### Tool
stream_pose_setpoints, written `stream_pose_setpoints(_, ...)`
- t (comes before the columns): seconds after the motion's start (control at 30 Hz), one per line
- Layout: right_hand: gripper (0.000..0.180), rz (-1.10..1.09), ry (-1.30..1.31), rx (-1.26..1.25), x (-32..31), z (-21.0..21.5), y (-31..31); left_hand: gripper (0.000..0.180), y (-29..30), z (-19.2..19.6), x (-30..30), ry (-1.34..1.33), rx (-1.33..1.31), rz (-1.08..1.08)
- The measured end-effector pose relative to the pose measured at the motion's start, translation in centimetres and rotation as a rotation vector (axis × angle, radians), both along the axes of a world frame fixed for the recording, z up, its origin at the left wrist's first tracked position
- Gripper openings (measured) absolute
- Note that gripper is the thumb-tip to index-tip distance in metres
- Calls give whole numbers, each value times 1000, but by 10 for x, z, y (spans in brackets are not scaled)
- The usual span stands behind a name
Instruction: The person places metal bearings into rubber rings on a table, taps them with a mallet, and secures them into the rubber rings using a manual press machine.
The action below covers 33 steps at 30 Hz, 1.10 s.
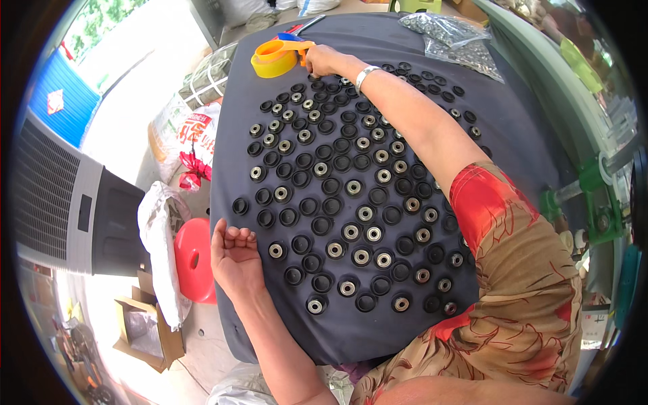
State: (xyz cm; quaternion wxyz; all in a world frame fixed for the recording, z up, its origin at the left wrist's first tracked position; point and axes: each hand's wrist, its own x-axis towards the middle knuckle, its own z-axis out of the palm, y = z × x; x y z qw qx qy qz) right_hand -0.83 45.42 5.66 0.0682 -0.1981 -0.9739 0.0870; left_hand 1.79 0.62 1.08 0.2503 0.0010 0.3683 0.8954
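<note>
Several small black round caps (322,225), some with silver metal bearings (362,257) set in them, lie in rows on a dark grey cloth-covered table (236,135). My right hand (320,59) reaches to the far edge and grips an orange tape dispenser with a yellow tape roll (275,57). A silver bracelet (365,73) sits on that wrist. My left hand (235,255) rests at the table's left edge, palm up with fingers curled and nothing in it, close to the nearest caps.
Clear bags of metal parts (451,35) lie at the far right of the table. A red stool (194,259), white sacks (162,233), a cardboard box (145,331) and a grey cooler unit (64,196) stand left. A green machine frame (594,196) runs along the right.
</note>
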Motion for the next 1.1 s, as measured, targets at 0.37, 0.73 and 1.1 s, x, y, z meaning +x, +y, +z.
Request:
stream_pose_setpoints(0.37, 21, -28, 35, 20, 2, -7, -2, 26, 1, -2, 0, 1, 6, -3)
stream_pose_setpoints(0.73, 15, 49, 48, 1, 0, -10, 4, 25, 1, 1, 1, 14, -19, -1)
stream_pose_setpoints(1.1, 12, -88, -47, -102, -4, 7, -10, 23, 3, 5, 3, 24, -38, -1)
